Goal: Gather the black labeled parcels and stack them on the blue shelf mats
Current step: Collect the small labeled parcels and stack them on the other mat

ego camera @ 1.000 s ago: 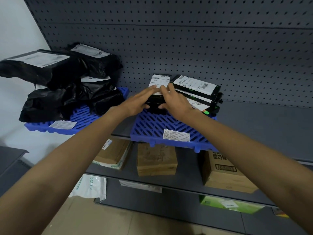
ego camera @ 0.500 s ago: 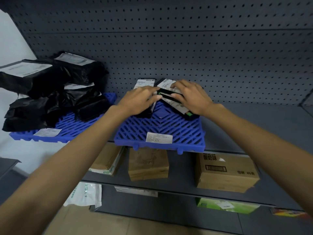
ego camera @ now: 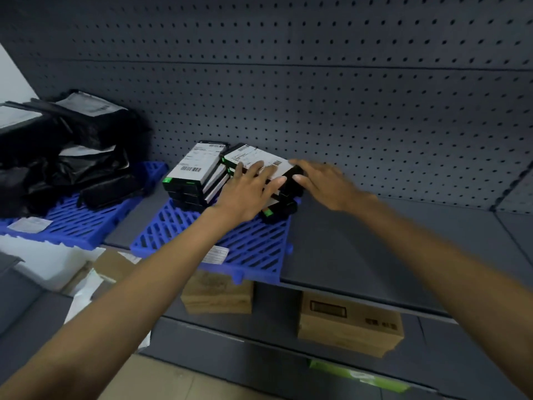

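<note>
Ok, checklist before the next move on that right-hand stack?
1. Left hand flat on top of the right stack: ok.
2. Right hand grip on the stack's end: cannot tell, blurred.
3. Right stack squared up: not ok, its parcels lie fanned.
4. Right stack fully on the centre blue mat: cannot tell, it reaches the mat's right edge.
5. Left stack clear of both hands: ok.

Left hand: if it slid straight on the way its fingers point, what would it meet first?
Probably the right hand, at the far end of the black white-labelled parcel under the left hand; beyond, the grey pegboard wall. Depth is unclear.
</note>
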Demonstrator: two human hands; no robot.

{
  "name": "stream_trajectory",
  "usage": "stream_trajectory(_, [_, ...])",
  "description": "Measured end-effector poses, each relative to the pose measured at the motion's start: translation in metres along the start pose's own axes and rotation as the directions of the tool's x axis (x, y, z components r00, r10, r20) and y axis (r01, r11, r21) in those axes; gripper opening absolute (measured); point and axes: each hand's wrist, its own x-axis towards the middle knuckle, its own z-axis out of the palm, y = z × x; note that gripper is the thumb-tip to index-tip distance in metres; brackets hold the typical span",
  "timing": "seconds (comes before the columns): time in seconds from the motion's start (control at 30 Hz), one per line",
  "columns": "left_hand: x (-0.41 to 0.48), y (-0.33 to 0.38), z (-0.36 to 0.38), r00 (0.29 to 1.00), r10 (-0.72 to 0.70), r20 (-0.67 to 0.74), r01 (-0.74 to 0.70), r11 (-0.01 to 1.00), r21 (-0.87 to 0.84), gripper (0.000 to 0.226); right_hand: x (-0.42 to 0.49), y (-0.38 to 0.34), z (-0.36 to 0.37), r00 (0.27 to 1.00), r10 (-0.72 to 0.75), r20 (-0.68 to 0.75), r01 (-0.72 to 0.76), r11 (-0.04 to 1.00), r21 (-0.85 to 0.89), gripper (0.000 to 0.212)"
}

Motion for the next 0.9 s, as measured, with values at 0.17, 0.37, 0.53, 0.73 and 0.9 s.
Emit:
stream_trajectory(0.17, [0.004, 0.018, 0.005, 0.977, -0.185, -0.106, 0.163, 0.969, -0.186, 0.067, 0.012, 0.021, 0.004, 0.991, -0.088, 0.096, 0.077, 0.990, 0.118, 0.051])
stream_trajectory(0.37, [0.000, 0.036, 0.018, 0.960, -0.268, -0.084, 0.208, 0.879, -0.430, 0.081, 0.020, 0.035, 0.010, 0.976, -0.177, 0.123, 0.139, 0.953, 0.269, 0.049])
stream_trajectory(0.53, [-0.006, 0.038, 0.022, 0.955, -0.283, -0.082, 0.182, 0.785, -0.592, 0.073, 0.020, 0.038, 0.011, 0.968, -0.240, 0.074, 0.205, 0.926, 0.317, 0.048])
stream_trajectory(0.73, [-0.016, 0.025, 0.024, 0.965, -0.233, -0.116, 0.107, 0.761, -0.640, 0.067, 0.017, 0.022, 0.009, 0.949, -0.311, 0.057, 0.282, 0.913, 0.293, 0.054])
stream_trajectory(0.9, [-0.026, 0.013, 0.027, 0.975, -0.208, -0.083, 0.107, 0.757, -0.645, 0.069, 0.018, 0.021, 0.010, 0.942, -0.311, 0.128, 0.268, 0.923, 0.275, 0.059])
